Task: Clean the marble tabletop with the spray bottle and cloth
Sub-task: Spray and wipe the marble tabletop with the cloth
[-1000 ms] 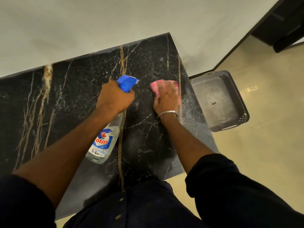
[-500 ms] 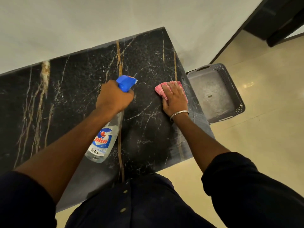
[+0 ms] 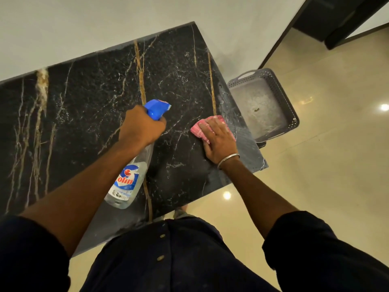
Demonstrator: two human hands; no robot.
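Seen from above, a person stands at a black marble desk (image 3: pixel 84 98) veined in white and gold. The left hand (image 3: pixel 143 127) has its fingers curled round the neck of a clear Colin spray bottle (image 3: pixel 128 180), held over the desk with its blue trigger head (image 3: pixel 157 108) pointing away from the body. The right hand (image 3: pixel 219 142), a silver bangle (image 3: pixel 228 159) at its wrist, lies with fingers straight and flat on a folded pink cloth (image 3: pixel 197 128), pressing it to the desk near the right edge. Just beyond that edge a grey perforated basket (image 3: pixel 282 95) sits on the glossy cream floor (image 3: pixel 326 165).
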